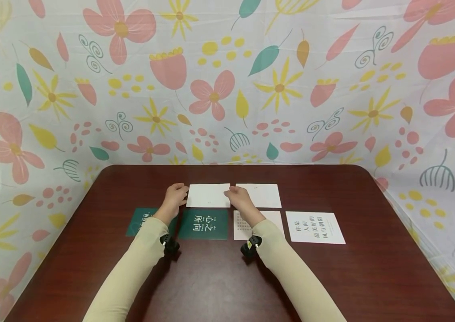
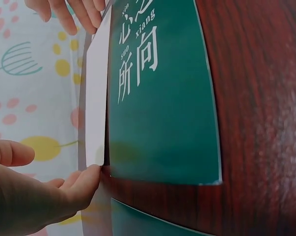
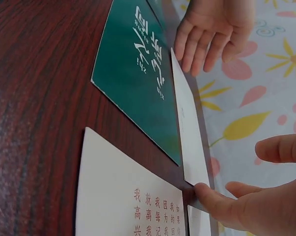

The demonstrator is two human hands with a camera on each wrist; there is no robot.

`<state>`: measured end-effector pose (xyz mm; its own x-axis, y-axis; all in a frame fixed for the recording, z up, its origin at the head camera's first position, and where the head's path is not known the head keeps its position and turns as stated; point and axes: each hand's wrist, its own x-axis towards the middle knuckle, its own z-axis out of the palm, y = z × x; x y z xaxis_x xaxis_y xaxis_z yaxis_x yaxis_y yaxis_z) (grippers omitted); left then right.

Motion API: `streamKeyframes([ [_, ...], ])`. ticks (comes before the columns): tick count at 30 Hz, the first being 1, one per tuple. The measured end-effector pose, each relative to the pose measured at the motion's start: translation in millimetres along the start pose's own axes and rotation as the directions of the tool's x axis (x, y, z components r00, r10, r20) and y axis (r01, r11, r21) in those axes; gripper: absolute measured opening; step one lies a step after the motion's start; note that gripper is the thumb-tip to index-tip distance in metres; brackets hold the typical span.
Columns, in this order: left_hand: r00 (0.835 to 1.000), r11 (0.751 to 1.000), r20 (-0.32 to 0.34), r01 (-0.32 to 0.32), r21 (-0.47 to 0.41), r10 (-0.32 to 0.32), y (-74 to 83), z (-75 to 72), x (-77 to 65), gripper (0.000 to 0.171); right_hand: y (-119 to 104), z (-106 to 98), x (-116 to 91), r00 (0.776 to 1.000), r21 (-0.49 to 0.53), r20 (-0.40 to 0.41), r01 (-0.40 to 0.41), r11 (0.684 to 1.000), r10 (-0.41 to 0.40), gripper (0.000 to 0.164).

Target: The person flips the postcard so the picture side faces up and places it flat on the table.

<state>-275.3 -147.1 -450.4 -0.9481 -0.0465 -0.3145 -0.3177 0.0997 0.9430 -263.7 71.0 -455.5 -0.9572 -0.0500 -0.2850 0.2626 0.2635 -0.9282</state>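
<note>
Both hands (image 1: 207, 199) at white card (image 1: 208, 195)

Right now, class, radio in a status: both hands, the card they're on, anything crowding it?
Left hand and right hand open, fingertips on opposite ends of blank white card. Card flat on table. Green card close alongside; second white card beside it.

A dark red-brown wooden table (image 1: 372, 277) carries several cards. Taking the green card with white Chinese characters (image 1: 203, 224) as the landmark: a second green card (image 1: 139, 220) lies just to its left, a white card with red characters (image 1: 240, 226) just to its right, and a white card with dark printed characters (image 1: 315, 227) further right. A blank white card (image 1: 261, 195) lies beyond it to the right. A floral-patterned cloth (image 1: 227, 80) hangs behind the table.
</note>
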Motion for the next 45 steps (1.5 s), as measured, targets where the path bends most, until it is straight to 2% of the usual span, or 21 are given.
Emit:
streamKeyframes([
  [10, 1.000, 0.999, -0.013, 0.003, 0.035, -0.002, 1.3, 1.4, 0.5, 0.050, -2, 0, 2, 1.000, 0.031, 0.013, -0.011, 0.999, 0.010, 0.059],
  [13, 1.000, 0.998, -0.026, 0.001, 0.064, 0.000, -3.4, 0.6, 7.2, 0.050, -2, 1, 4, 1.000, 0.034, -0.008, 0.007, 0.999, -0.007, 0.058],
  [14, 0.999, 0.998, -0.022, -0.024, 0.063, 0.026, -12.0, -2.9, 17.0, 0.050, -2, 1, 5, 1.000, 0.034, -0.017, 0.014, 0.999, -0.013, 0.058],
  [17, 0.999, 0.996, -0.034, -0.030, 0.087, 0.033, -15.7, -5.3, 22.8, 0.049, -2, 2, 6, 0.999, 0.042, -0.037, 0.024, 0.999, -0.023, 0.056],
  [20, 0.998, 0.996, -0.046, -0.028, 0.082, 0.032, -13.4, -6.9, 20.4, 0.045, -2, 2, 6, 0.998, 0.077, -0.054, 0.023, 0.997, -0.019, 0.052],
  [21, 0.998, 0.996, -0.059, -0.002, 0.090, 0.007, -5.2, -4.3, 11.3, 0.044, -2, 2, 6, 0.998, 0.091, -0.058, 0.023, 0.996, -0.017, 0.050],
  [32, 0.993, 0.999, -0.120, -0.001, 0.036, 0.005, 2.0, -8.7, 6.3, 0.034, -4, 1, 7, 0.989, 0.184, -0.141, 0.061, 0.981, -0.035, 0.031],
  [37, 0.990, 0.999, -0.139, -0.019, 0.033, 0.023, 0.7, -9.1, 6.3, 0.033, -6, 1, 6, 0.986, 0.220, -0.163, 0.074, 0.973, -0.038, 0.029],
  [45, 0.985, 0.996, -0.155, -0.068, 0.052, 0.075, 1.5, -10.0, 5.7, 0.027, -8, -1, 6, 0.983, 0.224, -0.184, 0.066, 0.972, -0.024, 0.027],
])
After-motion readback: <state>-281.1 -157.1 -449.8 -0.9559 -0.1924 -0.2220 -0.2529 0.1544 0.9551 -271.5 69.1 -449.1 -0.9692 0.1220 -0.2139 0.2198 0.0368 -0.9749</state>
